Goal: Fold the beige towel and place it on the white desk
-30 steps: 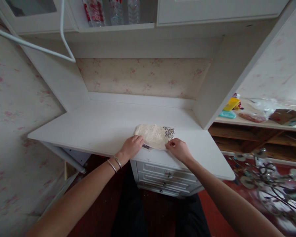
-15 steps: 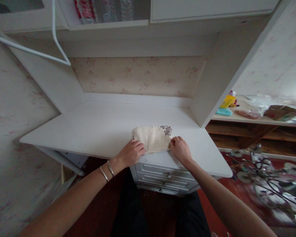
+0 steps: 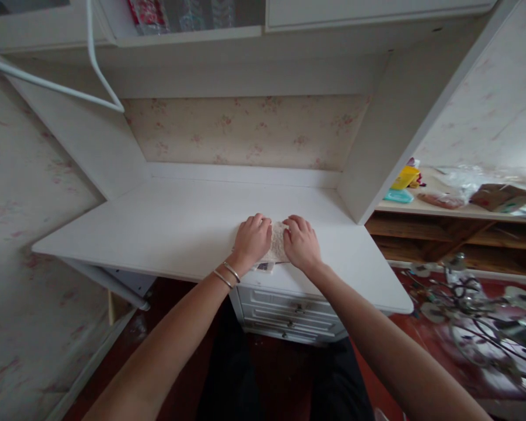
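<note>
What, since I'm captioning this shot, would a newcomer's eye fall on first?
Probably the left hand and right hand, both on a cream cloth near the front edge of the white desk. After that, perhaps the metal tangle at lower right. The yellow item past the desk's right side stands out too.

I can steer a hand over the white desktop (image 3: 158, 216) to the left, right or far side of the cloth (image 3: 277, 242), but the side panel (image 3: 398, 117) walls off the far right, the upper cabinet (image 3: 355, 11) overhangs the far side, and a bent white rod (image 3: 90, 41) juts in at left.
</note>
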Tool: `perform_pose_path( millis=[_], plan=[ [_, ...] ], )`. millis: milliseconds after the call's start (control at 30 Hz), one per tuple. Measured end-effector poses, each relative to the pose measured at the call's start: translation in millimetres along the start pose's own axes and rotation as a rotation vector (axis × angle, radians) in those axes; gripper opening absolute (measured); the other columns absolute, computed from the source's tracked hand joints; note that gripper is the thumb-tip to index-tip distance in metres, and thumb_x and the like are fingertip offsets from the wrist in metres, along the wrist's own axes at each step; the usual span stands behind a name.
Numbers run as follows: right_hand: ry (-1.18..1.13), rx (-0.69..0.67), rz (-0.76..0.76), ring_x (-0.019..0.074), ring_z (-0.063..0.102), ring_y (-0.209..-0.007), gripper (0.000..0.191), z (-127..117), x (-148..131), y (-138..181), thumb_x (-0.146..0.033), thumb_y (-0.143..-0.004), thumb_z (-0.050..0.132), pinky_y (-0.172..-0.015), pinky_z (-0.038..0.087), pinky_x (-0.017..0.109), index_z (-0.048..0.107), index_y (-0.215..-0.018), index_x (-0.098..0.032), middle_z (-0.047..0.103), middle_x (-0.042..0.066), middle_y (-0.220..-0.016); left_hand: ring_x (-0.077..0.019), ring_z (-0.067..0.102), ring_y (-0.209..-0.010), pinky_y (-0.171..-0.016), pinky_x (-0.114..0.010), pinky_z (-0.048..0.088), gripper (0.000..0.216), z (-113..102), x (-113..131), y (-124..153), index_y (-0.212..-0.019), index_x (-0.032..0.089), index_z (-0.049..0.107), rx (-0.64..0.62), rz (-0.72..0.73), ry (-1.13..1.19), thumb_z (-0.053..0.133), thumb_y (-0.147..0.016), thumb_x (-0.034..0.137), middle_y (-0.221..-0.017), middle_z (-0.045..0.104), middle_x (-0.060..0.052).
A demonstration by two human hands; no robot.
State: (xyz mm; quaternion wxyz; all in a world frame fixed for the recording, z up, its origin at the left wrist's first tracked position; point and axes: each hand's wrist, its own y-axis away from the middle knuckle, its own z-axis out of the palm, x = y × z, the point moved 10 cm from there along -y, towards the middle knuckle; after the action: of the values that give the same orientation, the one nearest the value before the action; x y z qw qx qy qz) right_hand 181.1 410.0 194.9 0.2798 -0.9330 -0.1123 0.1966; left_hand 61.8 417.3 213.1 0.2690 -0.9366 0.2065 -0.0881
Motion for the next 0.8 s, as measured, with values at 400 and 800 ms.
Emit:
perform_pose_path(
  millis=[400,800],
  plan=[
    [0.095,-0.417,0.289,0.0288,0.022,-0.143,0.057,93,53,7,-0.047,-0.103,0.023,-0.115,0.016,0.055,0.037,-0.149,-0.016,0.033,0.011,-0.156,-0.04,0.034,-0.14,-0.107,-0.066,0.03,0.062,75,-40,33,-0.142,0.017,0.046,-0.127,-0.233,-0.042,0.037,-0.094,0.055,-0.148,0.044,-0.023],
    [0.057,-0.374,0.379,0.0272,0.024,-0.144,0.061,78,77,35,-0.04,-0.103,0.021,-0.119,0.011,0.047,0.031,-0.15,-0.003,0.035,0.018,-0.154,-0.0421,0.035,-0.139,-0.108,-0.064,0.03,0.066,45,-23,70,-0.144,0.02,0.043,-0.027,-0.208,-0.07,0.042,-0.092,0.059,-0.153,0.037,-0.021]
  ],
)
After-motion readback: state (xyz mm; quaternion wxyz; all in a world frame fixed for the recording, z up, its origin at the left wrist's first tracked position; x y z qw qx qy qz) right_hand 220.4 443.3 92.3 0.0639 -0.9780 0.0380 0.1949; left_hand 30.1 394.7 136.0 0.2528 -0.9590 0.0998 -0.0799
